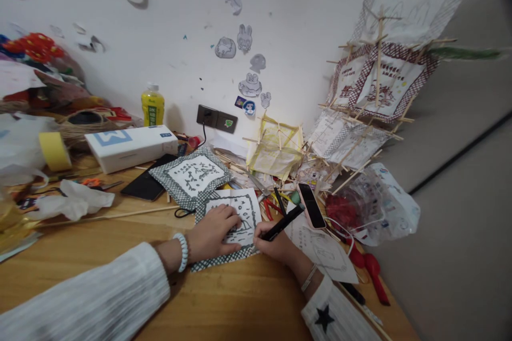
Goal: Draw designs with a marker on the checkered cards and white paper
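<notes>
Two sides of the sheet (250, 203) on the counter (224, 306) are hatched; its top and right look bare, so the border seems half done. The left hand (214, 230) lies on it, fingers spread; the right hand (276, 243) pinches a pen (285, 224) by its near right corner.

Left hand (216, 232) spread across a bordered drawing (250, 205), black marker (285, 222) tight in the grip of the right hand (276, 248), tip down by the sheet's lower right edge, crosshatch-framed drawing (196, 173) just behind, phone (312, 206) over right, white box (132, 148) left, wooden surface (224, 306) beneath
</notes>
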`<state>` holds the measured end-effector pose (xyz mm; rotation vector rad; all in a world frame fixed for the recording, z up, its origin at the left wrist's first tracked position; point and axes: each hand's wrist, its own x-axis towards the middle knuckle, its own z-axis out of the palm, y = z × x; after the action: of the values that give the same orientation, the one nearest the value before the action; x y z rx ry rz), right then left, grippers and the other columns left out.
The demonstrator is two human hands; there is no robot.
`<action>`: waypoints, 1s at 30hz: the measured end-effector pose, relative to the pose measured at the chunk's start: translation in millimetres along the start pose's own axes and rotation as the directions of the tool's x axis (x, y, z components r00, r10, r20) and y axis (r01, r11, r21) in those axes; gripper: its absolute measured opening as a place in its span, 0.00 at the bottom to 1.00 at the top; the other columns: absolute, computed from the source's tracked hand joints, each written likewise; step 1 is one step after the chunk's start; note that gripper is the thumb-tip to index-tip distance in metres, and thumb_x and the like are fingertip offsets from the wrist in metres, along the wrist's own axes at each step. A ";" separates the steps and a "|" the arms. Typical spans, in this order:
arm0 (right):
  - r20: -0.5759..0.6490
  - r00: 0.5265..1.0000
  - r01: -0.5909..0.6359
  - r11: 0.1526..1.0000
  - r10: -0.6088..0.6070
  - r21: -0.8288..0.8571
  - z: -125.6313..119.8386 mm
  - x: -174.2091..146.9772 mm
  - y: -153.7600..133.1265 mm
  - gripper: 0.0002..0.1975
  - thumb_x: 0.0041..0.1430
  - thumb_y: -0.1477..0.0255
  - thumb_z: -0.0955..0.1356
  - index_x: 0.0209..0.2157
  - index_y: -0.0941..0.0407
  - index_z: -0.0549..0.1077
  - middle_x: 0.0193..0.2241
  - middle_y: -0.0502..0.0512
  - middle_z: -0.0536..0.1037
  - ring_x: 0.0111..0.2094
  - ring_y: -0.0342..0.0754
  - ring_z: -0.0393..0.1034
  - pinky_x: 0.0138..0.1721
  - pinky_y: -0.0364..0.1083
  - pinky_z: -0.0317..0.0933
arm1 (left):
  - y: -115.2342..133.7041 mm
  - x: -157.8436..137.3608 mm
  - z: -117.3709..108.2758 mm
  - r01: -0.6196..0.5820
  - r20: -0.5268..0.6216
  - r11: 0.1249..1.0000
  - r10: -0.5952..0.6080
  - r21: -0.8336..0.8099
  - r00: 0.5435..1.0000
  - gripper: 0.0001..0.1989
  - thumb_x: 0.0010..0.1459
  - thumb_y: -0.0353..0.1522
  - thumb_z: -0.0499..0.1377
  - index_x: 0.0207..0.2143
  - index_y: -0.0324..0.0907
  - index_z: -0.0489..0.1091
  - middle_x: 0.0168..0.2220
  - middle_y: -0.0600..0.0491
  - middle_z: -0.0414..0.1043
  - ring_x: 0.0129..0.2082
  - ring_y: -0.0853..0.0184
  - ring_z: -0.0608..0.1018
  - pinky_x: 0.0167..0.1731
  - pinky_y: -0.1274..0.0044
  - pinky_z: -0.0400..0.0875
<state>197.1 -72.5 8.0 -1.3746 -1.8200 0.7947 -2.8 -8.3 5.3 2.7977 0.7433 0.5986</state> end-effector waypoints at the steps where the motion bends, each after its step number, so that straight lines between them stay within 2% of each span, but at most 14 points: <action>1: -0.005 1.000 0.007 1.000 -0.007 0.004 -0.3 0.5 0.3 0.05 0.42 0.78 0.64 0.17 0.57 0.66 0.16 0.44 0.63 0.20 0.39 0.56 0.22 0.39 0.50 | -0.1 -0.1 0.1 0.001 -0.001 1.000 -0.001 0.002 1.000 0.17 0.48 0.40 0.63 0.38 0.42 0.67 0.40 0.49 0.66 0.41 0.58 0.66 0.41 0.68 0.62; 12: -0.047 0.999 0.022 1.000 -0.022 0.010 -2.9 6.2 7.0 0.05 0.42 0.78 0.63 0.17 0.56 0.64 0.16 0.45 0.62 0.20 0.40 0.55 0.22 0.39 0.49 | -0.8 -0.2 0.8 -0.001 0.001 1.000 0.001 -0.012 1.000 0.17 0.48 0.40 0.63 0.38 0.42 0.66 0.40 0.49 0.65 0.41 0.58 0.66 0.41 0.68 0.62; 16: -0.066 0.998 -0.006 1.000 0.005 -0.010 -3.0 6.3 5.4 0.05 0.41 0.79 0.64 0.16 0.57 0.64 0.16 0.44 0.61 0.20 0.39 0.54 0.21 0.39 0.48 | -0.1 -0.7 0.3 -0.001 -0.004 1.000 0.001 -0.017 1.000 0.17 0.47 0.39 0.63 0.37 0.42 0.66 0.39 0.49 0.65 0.40 0.58 0.66 0.40 0.68 0.63; 19: -0.056 0.998 -0.029 1.000 0.028 -0.010 -3.8 6.3 4.2 0.05 0.41 0.79 0.64 0.16 0.57 0.65 0.15 0.44 0.61 0.20 0.39 0.54 0.21 0.39 0.48 | 0.1 -0.5 -0.6 -0.005 -0.008 1.000 0.005 -0.018 1.000 0.16 0.47 0.38 0.63 0.37 0.42 0.66 0.39 0.49 0.65 0.40 0.58 0.67 0.40 0.68 0.63; 30: 0.014 1.000 0.002 1.000 -0.002 0.001 -8.4 7.3 8.5 0.08 0.39 0.81 0.62 0.14 0.57 0.60 0.14 0.43 0.59 0.20 0.39 0.52 0.22 0.39 0.47 | 1.7 0.4 -3.3 -0.004 0.006 1.000 0.004 -0.007 1.000 0.16 0.49 0.40 0.62 0.38 0.42 0.67 0.39 0.48 0.66 0.40 0.58 0.67 0.40 0.69 0.63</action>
<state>207.2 -62.9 7.1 -1.3702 -1.8311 0.8057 -3.1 -9.3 9.0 2.7941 0.7339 0.5916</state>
